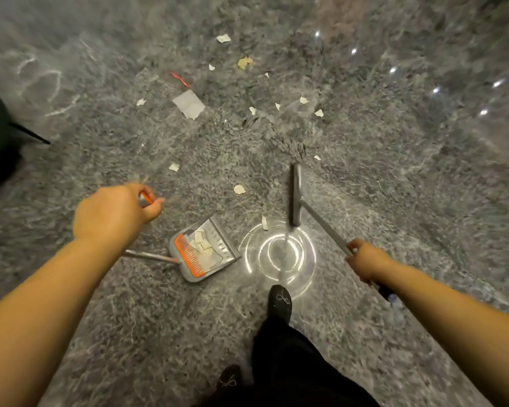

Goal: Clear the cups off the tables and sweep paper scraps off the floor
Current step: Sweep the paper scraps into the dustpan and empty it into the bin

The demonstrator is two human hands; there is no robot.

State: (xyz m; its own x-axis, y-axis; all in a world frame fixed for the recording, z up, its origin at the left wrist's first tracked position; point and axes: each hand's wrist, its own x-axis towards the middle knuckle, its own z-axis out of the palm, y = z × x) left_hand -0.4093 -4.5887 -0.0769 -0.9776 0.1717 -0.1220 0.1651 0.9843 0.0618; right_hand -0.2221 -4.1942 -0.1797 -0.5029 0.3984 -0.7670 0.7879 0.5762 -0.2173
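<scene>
The left hand (115, 214) was clamped around the orange-tipped top of the dustpan handle (147, 198), fingers and thumb curled over it. The handle's lower section ran as a thin metal rod to the dustpan (204, 249), which rested on the floor (394, 177) just ahead of the person's feet. The dustpan was grey with an orange comb edge (188, 257) along its rear wall, and several pale paper pieces (202, 245) lay inside the tray.

The right hand (365, 261) was closed around the broom handle (325, 227), gripping it part-way along the shaft. The shaft ran forward and left to the grey broom head (296, 195), which stood on the floor to the right of the dustpan, apart from it. One paper strip (264, 222) lay between the dustpan and the broom head.

Paper scraps (276, 107) remained scattered on the floor ahead of the dustpan and broom. A larger grey square sheet (188, 104) lay among them, with a red strip (180, 78) just beyond it. Two scraps (239, 189) lay nearer, between the left hand and the broom head.

The floor was polished grey stone; a bright ring-shaped light reflection (278, 254) showed beside the dustpan. One dark shoe (280, 301) stood just behind that reflection. A dark chair (0, 136) occupied the left edge of the view.
</scene>
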